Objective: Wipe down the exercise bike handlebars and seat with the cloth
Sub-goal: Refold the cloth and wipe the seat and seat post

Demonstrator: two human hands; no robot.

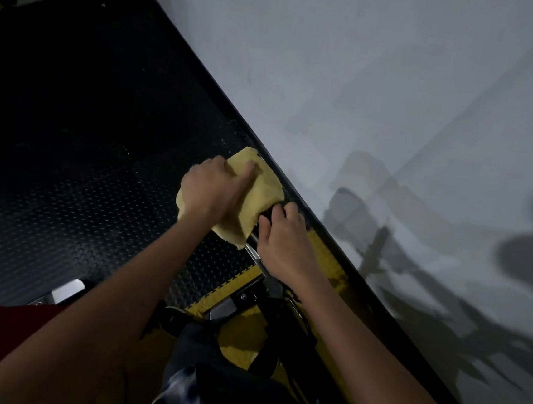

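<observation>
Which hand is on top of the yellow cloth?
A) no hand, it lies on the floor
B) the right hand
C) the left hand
C: the left hand lies over the yellow cloth and presses it onto the bike's dark grip, while the right hand curls round the black handlebar just beside the cloth.

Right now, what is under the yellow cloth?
The yellow cloth drapes a black handlebar grip, which shows only at its edge beside the right hand. The left hand presses on top; everything else is covered.
</observation>
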